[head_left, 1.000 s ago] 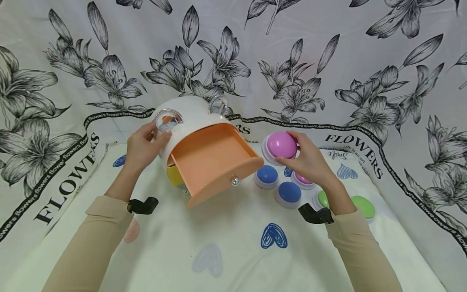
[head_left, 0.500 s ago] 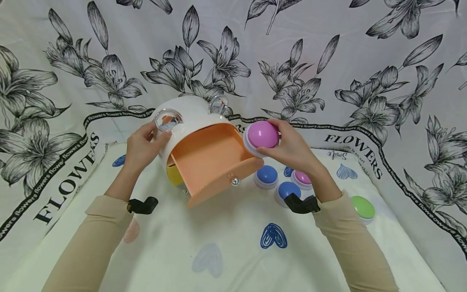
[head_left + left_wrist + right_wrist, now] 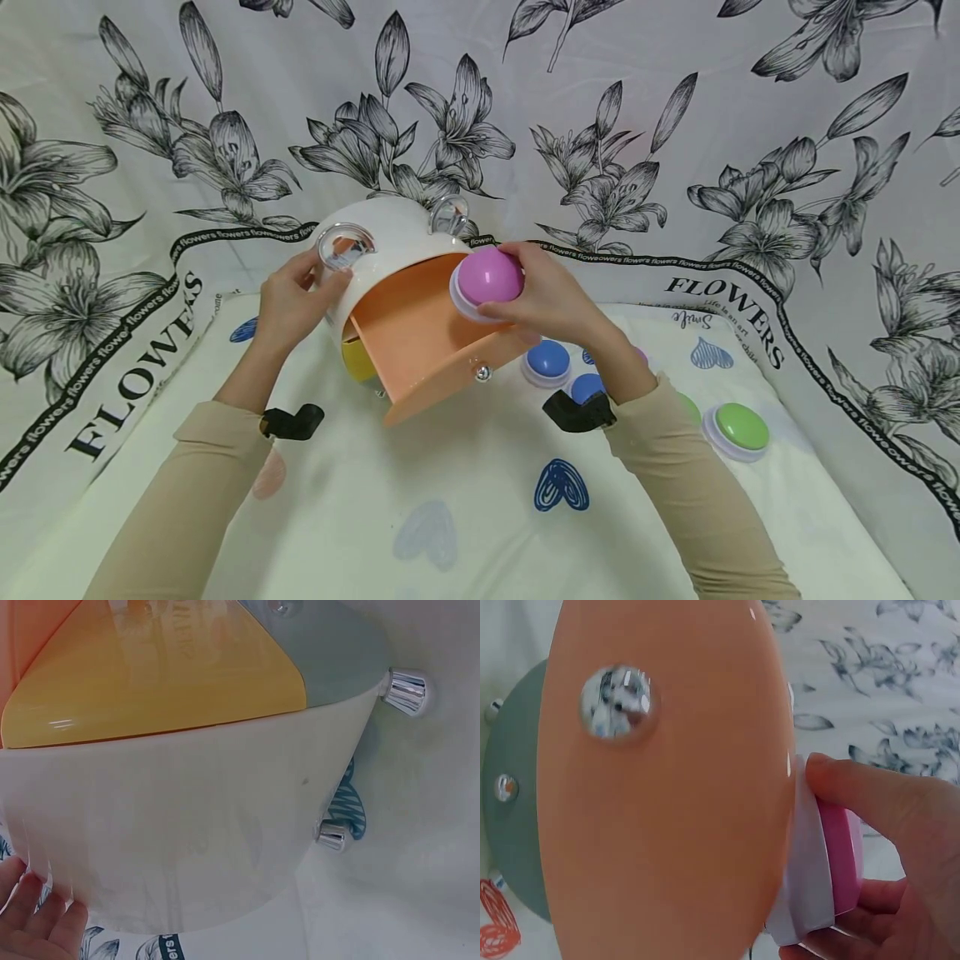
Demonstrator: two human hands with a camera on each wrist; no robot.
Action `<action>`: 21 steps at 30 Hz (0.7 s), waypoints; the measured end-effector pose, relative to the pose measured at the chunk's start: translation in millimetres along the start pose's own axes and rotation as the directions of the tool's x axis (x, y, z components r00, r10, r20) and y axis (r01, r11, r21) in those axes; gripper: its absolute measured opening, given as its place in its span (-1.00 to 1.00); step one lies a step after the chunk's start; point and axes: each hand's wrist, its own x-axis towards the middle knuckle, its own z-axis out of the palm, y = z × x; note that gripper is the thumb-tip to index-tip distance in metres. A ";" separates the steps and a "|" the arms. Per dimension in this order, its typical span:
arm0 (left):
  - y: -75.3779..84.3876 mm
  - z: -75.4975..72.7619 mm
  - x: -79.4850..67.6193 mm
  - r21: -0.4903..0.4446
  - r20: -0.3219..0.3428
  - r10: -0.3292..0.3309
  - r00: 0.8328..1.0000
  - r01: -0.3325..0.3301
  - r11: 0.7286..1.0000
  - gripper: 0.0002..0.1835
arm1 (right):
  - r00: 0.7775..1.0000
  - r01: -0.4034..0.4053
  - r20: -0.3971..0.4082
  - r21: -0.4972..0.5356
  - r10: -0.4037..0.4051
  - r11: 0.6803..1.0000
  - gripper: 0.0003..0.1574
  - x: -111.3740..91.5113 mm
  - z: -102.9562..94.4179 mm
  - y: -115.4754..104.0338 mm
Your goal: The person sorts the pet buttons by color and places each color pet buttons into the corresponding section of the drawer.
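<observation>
A rounded white drawer box (image 3: pixel 386 218) with two clear ring-shaped ears stands in the head view, its orange drawer (image 3: pixel 420 346) pulled out. My left hand (image 3: pixel 296 304) grips the box's left side near an ear, thumb in front; its fingertips (image 3: pixel 69 926) show against the white side in the left wrist view. My right hand (image 3: pixel 555 292) pinches a pink dome-topped push button (image 3: pixel 491 275) with a white base, over the right part of the drawer. In the right wrist view, the button's white base (image 3: pixel 808 862) shows beside the orange drawer front with its chrome knob (image 3: pixel 616 703).
Under the orange drawer sit a yellow drawer (image 3: pixel 165 682) and a grey-green drawer (image 3: pixel 330 652). To the right on the cloth (image 3: pixel 480 517) lie blue buttons (image 3: pixel 548 358) and green buttons (image 3: pixel 742 426), partly behind my right arm. A flower-printed fabric (image 3: pixel 600 50) hangs at the back.
My right hand has carried the pink button leftward, from right of the orange drawer to over it. The left hand and drawer box have stayed in place.
</observation>
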 end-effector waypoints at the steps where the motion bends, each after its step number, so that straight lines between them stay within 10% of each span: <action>1: 0.1 -0.1 -0.1 -0.002 -0.001 0.003 1.000 -0.003 1.000 -0.35 | 1.000 0.003 0.006 -0.005 -0.003 1.000 -0.03 1.3 2.1 -2.4; 21: 0.2 -0.3 0.4 0.000 -0.004 0.006 1.000 -0.006 1.000 -0.37 | 0.983 0.092 0.168 -0.109 -0.073 0.990 -0.07 20.8 41.3 -40.5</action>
